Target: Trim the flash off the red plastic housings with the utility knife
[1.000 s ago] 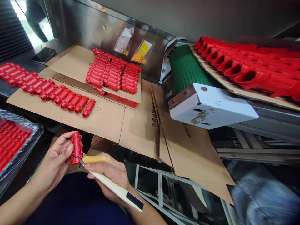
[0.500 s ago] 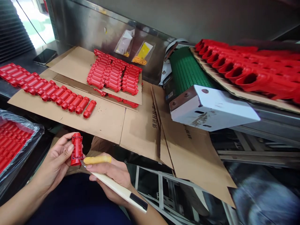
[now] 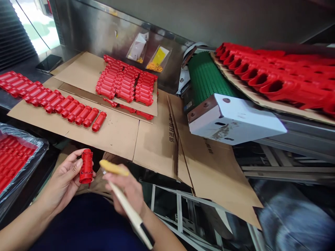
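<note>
My left hand (image 3: 69, 176) is closed round a red plastic cylinder (image 3: 87, 165), held upright between thumb and fingers above my lap. To the right of it, my right hand (image 3: 127, 188) grips a knife (image 3: 131, 211) with a long cream handle and a black end. A yellow cover (image 3: 113, 168) sits on one finger of that hand. The knife's tip is apart from the cylinder, and its blade is mostly hidden. Beyond my hands, a row of red cylinders (image 3: 69, 106) lies on flat cardboard (image 3: 117, 134).
More red parts (image 3: 125, 80) are stacked on cardboard. At the left stands a plastic-lined bin (image 3: 42, 146) of red parts. A green conveyor roller (image 3: 209, 76) with a white bracket (image 3: 235, 120) is at the right. A phone (image 3: 49, 63) lies at the back left.
My right hand has drawn the knife away from the cylinder, and the handle has swung steeper. The cylinder has turned slightly in my left hand. The view has shifted slightly.
</note>
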A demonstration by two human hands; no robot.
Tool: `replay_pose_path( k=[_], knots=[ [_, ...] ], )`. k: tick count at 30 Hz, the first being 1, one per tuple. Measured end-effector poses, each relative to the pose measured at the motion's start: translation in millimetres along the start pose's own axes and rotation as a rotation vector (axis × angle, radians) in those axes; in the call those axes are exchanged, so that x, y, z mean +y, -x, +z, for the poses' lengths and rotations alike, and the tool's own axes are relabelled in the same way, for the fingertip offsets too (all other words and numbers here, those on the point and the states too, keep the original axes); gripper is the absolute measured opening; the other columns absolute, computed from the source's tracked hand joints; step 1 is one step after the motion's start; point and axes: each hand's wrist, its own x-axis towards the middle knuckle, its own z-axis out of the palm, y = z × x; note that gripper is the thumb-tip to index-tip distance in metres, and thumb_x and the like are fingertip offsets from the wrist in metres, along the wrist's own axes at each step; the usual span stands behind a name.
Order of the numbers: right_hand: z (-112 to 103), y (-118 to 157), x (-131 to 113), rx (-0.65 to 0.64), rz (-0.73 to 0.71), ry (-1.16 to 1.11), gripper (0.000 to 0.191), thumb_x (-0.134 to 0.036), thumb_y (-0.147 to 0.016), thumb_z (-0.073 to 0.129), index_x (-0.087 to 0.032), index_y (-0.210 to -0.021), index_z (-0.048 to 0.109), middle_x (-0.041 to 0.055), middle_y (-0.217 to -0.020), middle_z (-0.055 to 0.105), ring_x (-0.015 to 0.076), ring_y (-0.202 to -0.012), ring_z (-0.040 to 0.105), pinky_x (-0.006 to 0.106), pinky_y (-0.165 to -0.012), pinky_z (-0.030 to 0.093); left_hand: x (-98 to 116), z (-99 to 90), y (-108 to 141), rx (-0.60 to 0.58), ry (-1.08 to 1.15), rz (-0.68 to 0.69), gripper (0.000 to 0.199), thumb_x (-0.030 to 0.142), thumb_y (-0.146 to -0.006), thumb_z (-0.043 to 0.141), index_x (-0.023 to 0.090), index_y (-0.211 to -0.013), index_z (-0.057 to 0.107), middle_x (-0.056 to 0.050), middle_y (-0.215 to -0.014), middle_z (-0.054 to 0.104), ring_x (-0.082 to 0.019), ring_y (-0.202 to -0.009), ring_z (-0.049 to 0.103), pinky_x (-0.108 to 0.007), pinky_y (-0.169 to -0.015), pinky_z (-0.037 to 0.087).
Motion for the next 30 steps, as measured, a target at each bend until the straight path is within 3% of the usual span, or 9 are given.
replay_pose_path(
  k=[2,4,8,12,20,30],
  knots=[
    [2,3,0,0.203,0.224,-0.074,0.024,-0.013,-0.107,0.064,-0.025,-0.127,0.068,0.0067,-0.105,0.084,0.0200,-0.093,0.083,0.033,-0.085,0.070,0,0.7,0,-0.018,-0.020,0.031,0.055,0.039,-0.075,0.100,0.023,-0.121,0.075,-0.007,-0.095,0.083,-0.023,-0.076,0.082,-0.031,-0.074,0.068],
    [5,3,0,0.233,0.287,-0.120,0.018,-0.018,-0.108,0.067,-0.025,-0.123,0.071,0.0087,-0.113,0.084,0.0215,-0.103,0.083,0.035,-0.091,0.070,-1,1.4,1,-0.033,-0.065,0.118,0.045,0.037,-0.075,0.101,0.023,-0.110,0.076,-0.006,-0.095,0.083,-0.023,-0.080,0.082,-0.032,-0.078,0.068],
    [14,-3,1,0.035,0.065,-0.069,0.018,-0.022,-0.106,0.069,-0.022,-0.124,0.075,0.0137,-0.121,0.082,0.0263,-0.115,0.079,0.044,-0.098,0.069,-3,0.8,4,-0.082,-0.273,0.356,0.022,0.030,-0.083,0.096,0.022,-0.094,0.078,-0.004,-0.092,0.082,-0.017,-0.083,0.078,-0.024,-0.080,0.065],
    [22,-6,2,0.010,-0.029,-0.027,0.024,-0.016,-0.106,0.065,-0.020,-0.129,0.072,0.0137,-0.118,0.083,0.0257,-0.108,0.079,0.044,-0.092,0.070,-4,-0.7,8,-0.115,-0.404,0.479,0.014,0.025,-0.086,0.092,0.025,-0.093,0.080,-0.001,-0.095,0.083,-0.014,-0.086,0.080,-0.019,-0.084,0.064],
    [25,-7,2,0.037,-0.082,-0.027,0.020,-0.013,-0.105,0.067,-0.015,-0.124,0.072,0.0160,-0.111,0.082,0.0250,-0.104,0.078,0.042,-0.091,0.070,-7,-2.4,7,-0.102,-0.405,0.460,0.015,0.024,-0.086,0.092,0.027,-0.094,0.080,0.000,-0.098,0.084,-0.013,-0.088,0.080,-0.019,-0.085,0.065],
    [26,0,-5,0.071,-0.021,-0.027,0.026,-0.010,-0.104,0.063,-0.017,-0.127,0.070,0.0153,-0.112,0.082,0.0275,-0.108,0.078,0.045,-0.091,0.070,-7,1.4,10,-0.069,-0.394,0.505,0.016,0.025,-0.084,0.094,0.025,-0.093,0.080,-0.002,-0.097,0.086,-0.015,-0.087,0.082,-0.018,-0.084,0.065]
  ],
)
